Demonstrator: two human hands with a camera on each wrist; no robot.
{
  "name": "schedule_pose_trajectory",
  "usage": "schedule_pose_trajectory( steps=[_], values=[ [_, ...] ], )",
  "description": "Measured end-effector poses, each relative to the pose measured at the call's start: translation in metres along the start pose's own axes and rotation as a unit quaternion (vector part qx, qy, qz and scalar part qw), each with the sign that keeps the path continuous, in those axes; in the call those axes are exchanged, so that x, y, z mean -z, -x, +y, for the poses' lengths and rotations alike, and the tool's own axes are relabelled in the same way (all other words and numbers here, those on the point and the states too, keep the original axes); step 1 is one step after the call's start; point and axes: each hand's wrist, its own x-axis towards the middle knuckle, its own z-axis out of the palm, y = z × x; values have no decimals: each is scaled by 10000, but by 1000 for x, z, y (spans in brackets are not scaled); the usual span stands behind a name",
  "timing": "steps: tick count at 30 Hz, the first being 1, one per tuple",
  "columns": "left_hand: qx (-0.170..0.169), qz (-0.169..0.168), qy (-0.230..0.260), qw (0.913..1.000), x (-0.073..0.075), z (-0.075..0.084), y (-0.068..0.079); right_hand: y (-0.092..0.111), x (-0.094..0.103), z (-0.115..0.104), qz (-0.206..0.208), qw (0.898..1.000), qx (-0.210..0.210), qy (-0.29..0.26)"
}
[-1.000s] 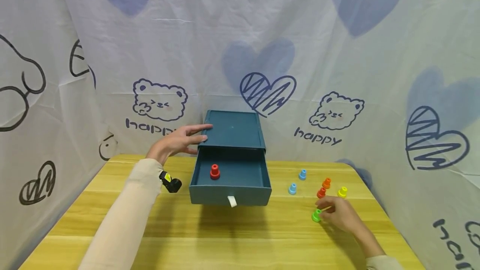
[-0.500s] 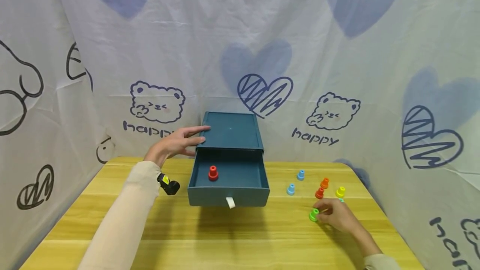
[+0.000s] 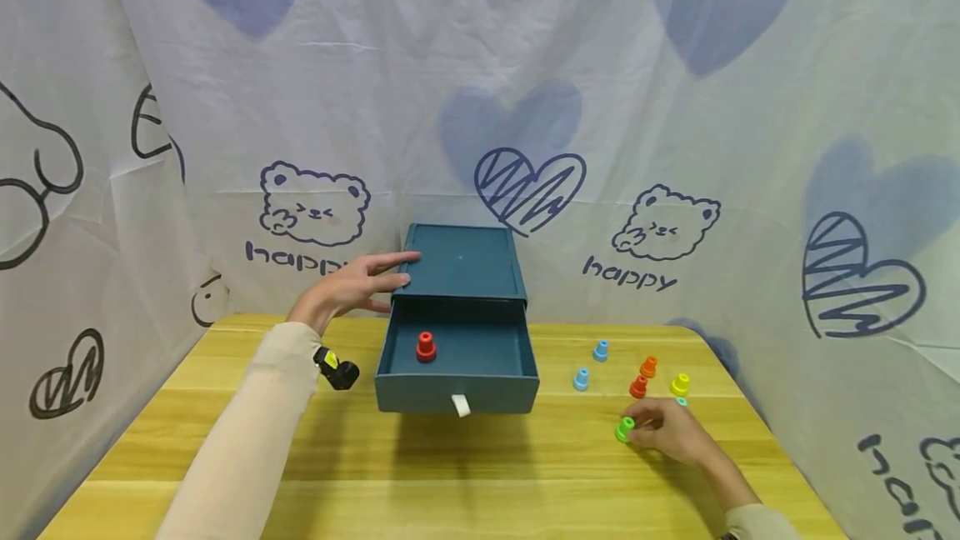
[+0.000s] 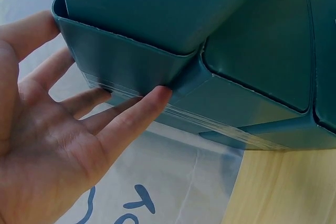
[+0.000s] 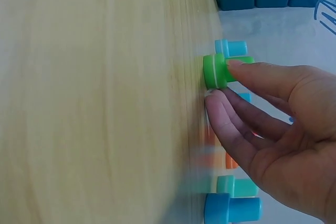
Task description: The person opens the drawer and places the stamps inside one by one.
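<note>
A dark teal drawer cabinet (image 3: 461,261) stands on the wooden table, its top drawer (image 3: 420,394) pulled out. My left hand (image 3: 348,286) rests against the cabinet's left side near the top edge; in the left wrist view its fingers are spread, with fingertips on the wall. A red stepped peg (image 3: 426,347) stands upright inside the drawer, left of its middle. To the right, my right hand (image 3: 675,432) pinches a bright green stepped peg (image 3: 624,430) low at the table. In the right wrist view the thumb lies on the green peg's (image 5: 212,71) narrow end.
Beyond my right hand stand two light blue pegs (image 3: 581,379), an orange peg (image 3: 648,367), a red peg (image 3: 638,387) and a yellow peg (image 3: 680,384). A mint peg (image 3: 681,402) is mostly hidden by the hand. Printed cloth (image 3: 420,107) hangs behind the table.
My right hand and the green peg have shifted slightly left, and the mint peg behind the hand has come into sight. My left hand stays on the cabinet.
</note>
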Motion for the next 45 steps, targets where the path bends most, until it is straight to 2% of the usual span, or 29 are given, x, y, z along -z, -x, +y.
schedule_pose_trajectory(
  steps=[8,22,27,36,45],
  values=[
    [6,27,-1,10000,0,1,-1,-2,-3,-1,-187,9987,-164,-447],
    [-74,29,-73,9999,1,2,0,-10,5,-32,-44,9995,174,276],
    [-56,32,-52,10000,0,2,0,-17,15,-46,-63,9989,345,326],
    [-47,41,-59,10000,-1,1,0,-23,42,-82,39,9990,243,381],
    [-48,37,-48,10000,0,0,1,-26,56,-108,86,9989,338,312]
  ],
)
